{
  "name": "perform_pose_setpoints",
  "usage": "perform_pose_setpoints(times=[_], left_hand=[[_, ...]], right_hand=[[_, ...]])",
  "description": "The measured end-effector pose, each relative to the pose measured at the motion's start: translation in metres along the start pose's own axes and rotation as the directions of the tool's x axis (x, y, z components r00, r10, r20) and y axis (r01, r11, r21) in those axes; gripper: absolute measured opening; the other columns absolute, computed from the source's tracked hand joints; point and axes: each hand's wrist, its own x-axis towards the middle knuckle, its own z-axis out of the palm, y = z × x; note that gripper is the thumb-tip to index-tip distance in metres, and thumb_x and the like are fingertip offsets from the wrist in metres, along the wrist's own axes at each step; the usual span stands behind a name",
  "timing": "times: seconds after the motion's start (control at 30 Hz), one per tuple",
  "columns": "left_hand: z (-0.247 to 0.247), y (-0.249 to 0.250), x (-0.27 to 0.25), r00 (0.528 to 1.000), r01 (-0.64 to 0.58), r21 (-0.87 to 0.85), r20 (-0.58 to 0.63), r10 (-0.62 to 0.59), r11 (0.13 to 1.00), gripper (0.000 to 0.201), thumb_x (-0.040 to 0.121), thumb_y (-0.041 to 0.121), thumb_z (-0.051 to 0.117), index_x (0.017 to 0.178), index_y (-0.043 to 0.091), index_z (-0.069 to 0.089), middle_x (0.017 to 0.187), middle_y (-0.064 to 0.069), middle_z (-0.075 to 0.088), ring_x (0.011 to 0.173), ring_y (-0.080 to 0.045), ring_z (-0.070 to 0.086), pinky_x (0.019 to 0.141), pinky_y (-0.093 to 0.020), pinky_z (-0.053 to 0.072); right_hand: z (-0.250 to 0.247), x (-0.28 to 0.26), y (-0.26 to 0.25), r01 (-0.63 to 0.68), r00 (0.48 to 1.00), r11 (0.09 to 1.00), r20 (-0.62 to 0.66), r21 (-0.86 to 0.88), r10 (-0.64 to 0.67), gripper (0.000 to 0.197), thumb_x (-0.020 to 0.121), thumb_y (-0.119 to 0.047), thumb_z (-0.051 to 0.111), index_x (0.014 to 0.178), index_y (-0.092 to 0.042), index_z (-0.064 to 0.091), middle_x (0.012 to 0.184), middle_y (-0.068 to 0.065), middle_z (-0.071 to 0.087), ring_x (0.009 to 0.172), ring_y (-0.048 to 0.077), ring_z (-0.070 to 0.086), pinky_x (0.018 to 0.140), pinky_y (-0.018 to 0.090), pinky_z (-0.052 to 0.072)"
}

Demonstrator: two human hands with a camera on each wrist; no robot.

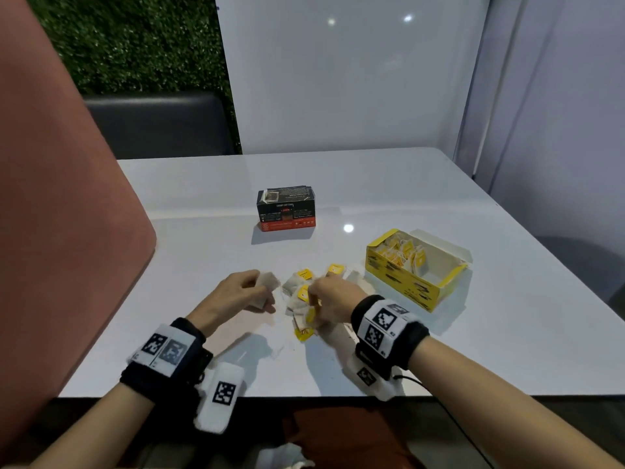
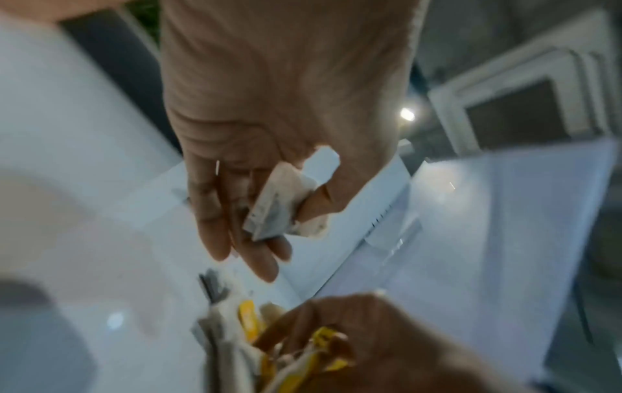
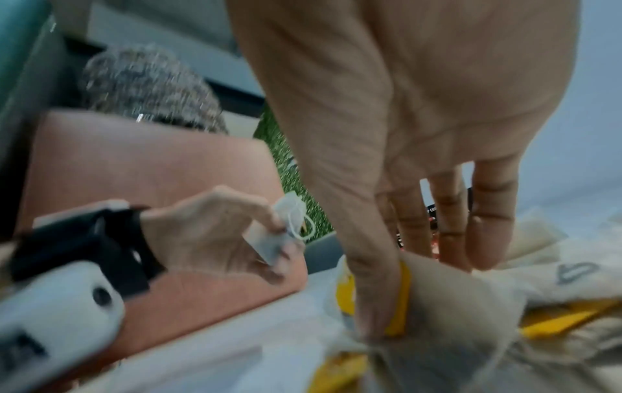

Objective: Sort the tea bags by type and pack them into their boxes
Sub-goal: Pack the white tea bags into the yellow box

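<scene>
A loose pile of tea bags (image 1: 304, 292) with yellow tags lies on the white table (image 1: 372, 184) in front of me. My left hand (image 1: 243, 292) holds a small stack of plain pale tea bags (image 1: 267, 289) (image 2: 282, 204) (image 3: 279, 234) between thumb and fingers, just left of the pile. My right hand (image 1: 324, 302) pinches yellow-tagged tea bags (image 1: 306, 324) (image 3: 397, 297) at the pile's near side. The yellow box (image 1: 406, 282) stands open to the right, with several yellow-tagged bags inside. The black and red box (image 1: 286, 208) stands farther back, its lid down.
A pink padded seat back (image 1: 57, 214) rises along the table's left edge. White wall panels (image 1: 338, 79) close off the far side and the right. A dark seat (image 1: 159, 123) stands behind the table at the left. The table's near edge (image 1: 270, 397) runs just under my wrists.
</scene>
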Motion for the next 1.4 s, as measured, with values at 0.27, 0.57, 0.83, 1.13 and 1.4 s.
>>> perform_pose_setpoints(times=[0.27,0.57,0.83,1.13,1.4], left_hand=[[0.002,-0.002,-0.008,0.989,0.143,-0.469,0.031,-0.146,0.871,0.022,0.094,0.020,0.050,0.089,0.005,0.066,0.081,-0.005,0.065,0.076,-0.015,0.065,0.081,-0.029,0.055],[0.025,0.000,-0.007,0.995,0.097,-0.220,-0.007,-0.101,0.971,0.052,0.064,0.012,0.080,0.112,0.005,0.060,0.101,-0.018,0.068,0.085,-0.016,0.064,0.071,-0.019,0.048],[0.040,0.017,-0.016,0.989,0.102,-0.231,0.131,-0.073,0.968,0.013,0.091,0.006,0.055,0.090,0.003,0.068,0.087,-0.012,0.071,0.077,-0.015,0.069,0.074,-0.019,0.054],[0.046,0.042,-0.032,0.900,0.314,-0.589,0.435,-0.035,0.745,0.038,0.079,0.001,0.048,0.115,-0.005,0.057,0.111,-0.020,0.066,0.103,-0.031,0.066,0.086,-0.032,0.056],[0.056,0.032,-0.030,0.930,0.348,-0.620,0.324,-0.175,0.703,0.025,0.094,-0.010,0.035,0.108,-0.012,0.055,0.102,-0.024,0.064,0.088,-0.028,0.069,0.079,-0.029,0.057]], right_hand=[[-0.022,-0.016,0.012,0.166,0.983,0.981,-0.091,0.102,-0.157,0.012,0.081,-0.010,0.066,0.093,-0.007,0.065,0.083,0.001,0.058,0.081,0.019,0.049,0.062,0.022,0.035],[-0.083,-0.051,0.008,0.260,0.961,0.926,0.018,0.273,-0.275,0.013,0.080,-0.013,0.070,0.090,-0.011,0.063,0.070,-0.019,0.060,0.062,-0.009,0.056,0.065,0.016,0.046],[-0.090,-0.037,-0.009,0.322,0.919,0.901,0.131,0.290,-0.371,0.020,0.075,-0.011,0.074,0.084,-0.022,0.061,0.073,-0.011,0.062,0.063,0.001,0.055,0.068,0.024,0.047],[-0.093,-0.024,-0.016,0.299,0.928,0.933,0.166,0.201,-0.333,0.017,0.078,-0.008,0.071,0.085,-0.017,0.057,0.071,-0.008,0.058,0.056,-0.002,0.054,0.068,0.025,0.045],[-0.083,-0.028,-0.009,0.228,0.969,0.890,-0.177,0.394,-0.170,0.010,0.080,-0.011,0.069,0.087,-0.007,0.062,0.080,0.004,0.064,0.076,0.021,0.060,0.070,0.029,0.049]])
